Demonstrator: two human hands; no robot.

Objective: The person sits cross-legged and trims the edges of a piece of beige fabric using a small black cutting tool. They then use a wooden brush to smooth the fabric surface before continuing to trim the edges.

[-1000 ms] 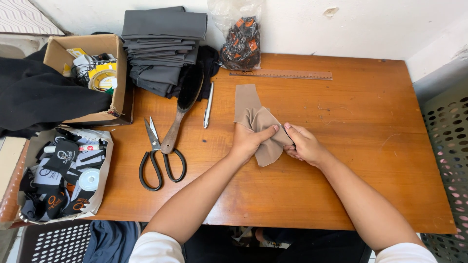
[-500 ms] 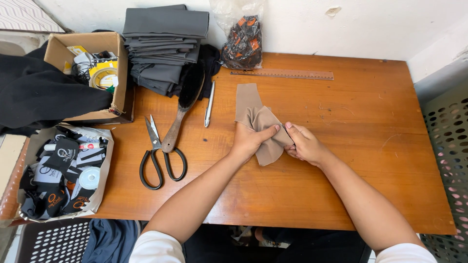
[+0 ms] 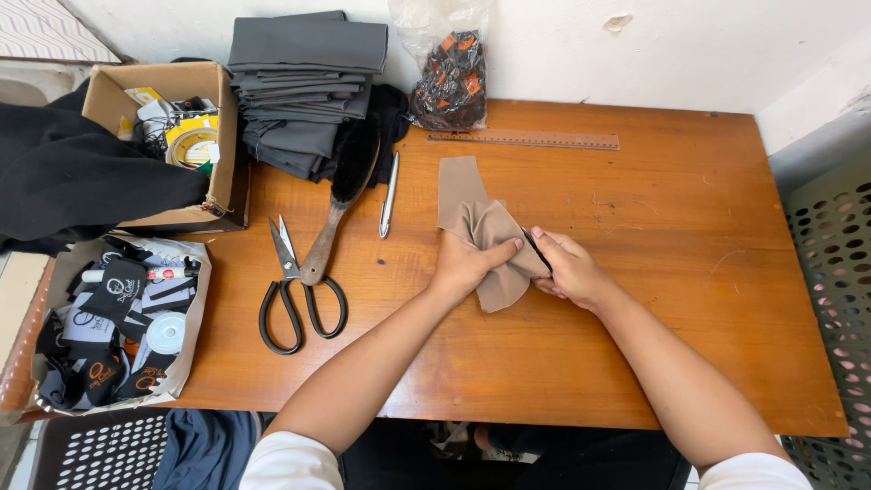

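While held, tan cloth (image 3: 481, 231) points up-left.

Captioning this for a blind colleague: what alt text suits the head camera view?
Two bare hands work a tan fabric piece on a wooden table: the left hand pinches it, and the right hand holds a thin dark tool against it. Black-handled scissors, a brush, a pen and a ruler lie nearby.

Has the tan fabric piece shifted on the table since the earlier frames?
No. The tan fabric piece lies just below the wooden ruler, as before, under both hands.
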